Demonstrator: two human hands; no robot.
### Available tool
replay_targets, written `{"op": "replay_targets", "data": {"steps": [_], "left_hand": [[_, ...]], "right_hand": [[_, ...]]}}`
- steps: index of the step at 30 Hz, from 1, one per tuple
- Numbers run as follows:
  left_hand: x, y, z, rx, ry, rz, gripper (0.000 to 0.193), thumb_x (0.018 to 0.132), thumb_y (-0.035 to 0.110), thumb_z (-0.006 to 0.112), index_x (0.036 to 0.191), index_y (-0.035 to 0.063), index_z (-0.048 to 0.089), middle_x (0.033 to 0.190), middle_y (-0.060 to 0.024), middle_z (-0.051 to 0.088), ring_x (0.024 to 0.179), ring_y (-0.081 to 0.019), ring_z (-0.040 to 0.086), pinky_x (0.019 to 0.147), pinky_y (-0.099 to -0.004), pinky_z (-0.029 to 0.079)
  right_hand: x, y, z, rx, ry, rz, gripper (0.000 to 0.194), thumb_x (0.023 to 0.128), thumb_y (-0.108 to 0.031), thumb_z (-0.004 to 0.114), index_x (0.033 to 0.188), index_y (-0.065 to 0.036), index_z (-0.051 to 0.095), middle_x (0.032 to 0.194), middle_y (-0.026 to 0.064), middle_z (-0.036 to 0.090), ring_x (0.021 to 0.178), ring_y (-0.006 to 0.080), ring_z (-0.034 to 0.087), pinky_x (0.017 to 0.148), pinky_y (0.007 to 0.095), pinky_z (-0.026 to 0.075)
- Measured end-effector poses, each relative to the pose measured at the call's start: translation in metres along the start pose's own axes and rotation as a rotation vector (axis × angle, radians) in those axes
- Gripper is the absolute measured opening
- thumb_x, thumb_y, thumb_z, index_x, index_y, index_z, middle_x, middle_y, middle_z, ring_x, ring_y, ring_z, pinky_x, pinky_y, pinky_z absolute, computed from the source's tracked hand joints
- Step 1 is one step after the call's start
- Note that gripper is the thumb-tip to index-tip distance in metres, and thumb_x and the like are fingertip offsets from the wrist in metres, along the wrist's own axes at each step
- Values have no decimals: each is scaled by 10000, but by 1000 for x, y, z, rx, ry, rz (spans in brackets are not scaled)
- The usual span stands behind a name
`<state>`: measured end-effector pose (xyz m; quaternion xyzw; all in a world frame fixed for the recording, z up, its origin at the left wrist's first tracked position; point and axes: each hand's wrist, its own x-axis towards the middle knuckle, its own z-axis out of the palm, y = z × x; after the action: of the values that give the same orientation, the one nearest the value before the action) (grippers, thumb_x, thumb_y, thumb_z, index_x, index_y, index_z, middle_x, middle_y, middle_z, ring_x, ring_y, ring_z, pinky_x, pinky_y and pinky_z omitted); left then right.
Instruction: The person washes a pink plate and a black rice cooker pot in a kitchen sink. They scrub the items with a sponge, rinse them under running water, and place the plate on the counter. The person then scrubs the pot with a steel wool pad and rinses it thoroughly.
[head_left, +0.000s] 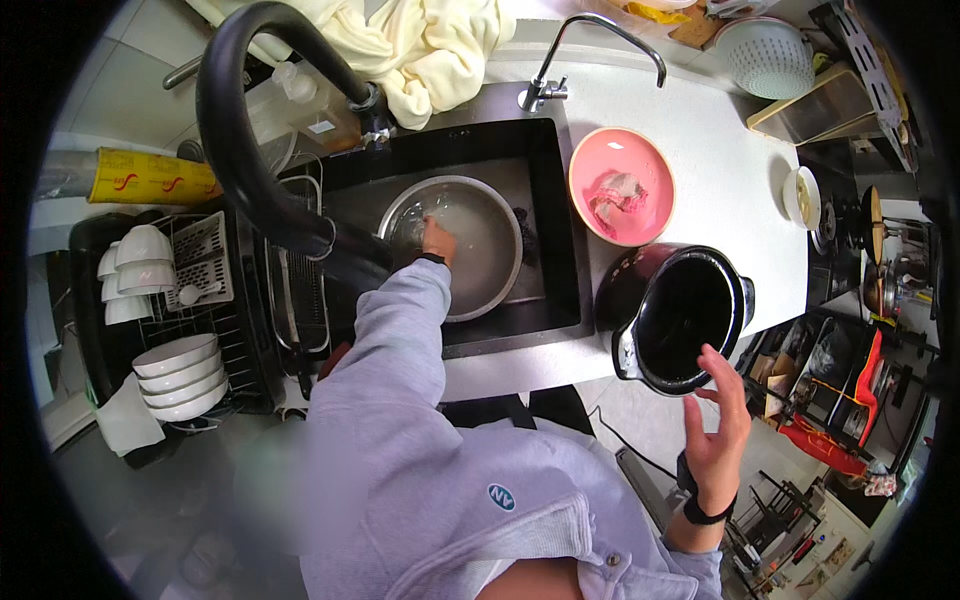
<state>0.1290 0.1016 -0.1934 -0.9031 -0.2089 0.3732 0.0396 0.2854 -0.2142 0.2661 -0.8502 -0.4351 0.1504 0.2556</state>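
A round metal basin (514, 262) of cloudy water stands in the black sink (559, 225). My left hand (440, 241) reaches into it near the basin's left side, and its fingertips are partly hidden in the water. On the counter's front edge, right of the sink, sits a deep black pot (628, 300) with two handles and a glossy inside. My right hand (709, 409) is raised beside the pot's near rim, fingers apart, with nothing in it. Behind the pot, a pink bowl (649, 172) holds a piece of what looks like raw meat (619, 196).
A thick black faucet (225, 127) arches over the sink's left side. White bowls (176, 356) stand in a dish rack at left. Cream cloth (435, 52) lies behind the sink, near a slim chrome tap (559, 56). A small white bowl (801, 196) is at the counter's right.
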Motion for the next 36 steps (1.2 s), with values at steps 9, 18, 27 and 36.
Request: {"op": "replay_targets", "data": {"steps": [9,18,27,36], "left_hand": [[-103,-67,-69,-1329,237,-96,425,663,303,695,918,-36,659,995,-221,639,976,-345,601,846,-363,473],[-184,-50,-67,-2275,547,23,278,774,45,628,1042,-24,598,1003,-65,631,963,-140,565,852,-247,428],[-217,-38,-97,-2195,569,-76,267,844,187,667,1037,6,631,949,-28,647,836,-87,583,697,-221,457],[-218,-40,-80,-2094,327,-252,156,818,126,681,812,-26,650,670,-58,616,515,-107,562,481,-222,466]], "right_hand": [[37,-24,121,544,-411,-114,356,854,-146,639,1182,-30,560,1076,147,629,934,248,648,720,331,541],[87,0,277,1070,-346,720,530,880,-349,634,1271,-25,483,1205,91,573,940,172,618,786,314,497],[94,-9,292,1566,-719,601,205,893,-195,621,1071,-95,609,955,-4,649,787,97,588,607,255,459],[98,-28,303,1306,-274,517,186,871,-79,602,1040,-10,640,973,23,663,854,114,609,749,252,475]]}}
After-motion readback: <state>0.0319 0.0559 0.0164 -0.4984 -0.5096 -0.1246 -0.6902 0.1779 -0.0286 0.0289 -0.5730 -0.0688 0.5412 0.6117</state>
